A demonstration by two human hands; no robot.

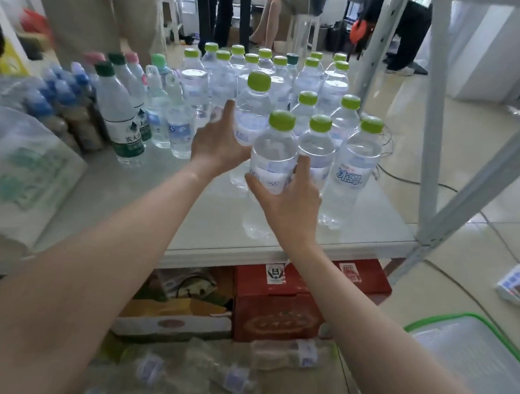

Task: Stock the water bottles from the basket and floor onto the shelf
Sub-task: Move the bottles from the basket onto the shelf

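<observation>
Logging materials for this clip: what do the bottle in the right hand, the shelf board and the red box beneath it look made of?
The clear green-capped water bottle held by the right hand looks like thin transparent plastic: you see through it. The pale shelf board is glossy and reflects the bottles, perhaps laminate or coated metal. The red printed box looks like matte cardboard, with folded flaps.

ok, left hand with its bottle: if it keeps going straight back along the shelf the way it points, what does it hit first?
Probably the green-capped bottles standing in the back rows. The left hand grips a bottle and points away along the shelf, toward that cluster. How much gap remains ahead is unclear from this single view.
</observation>
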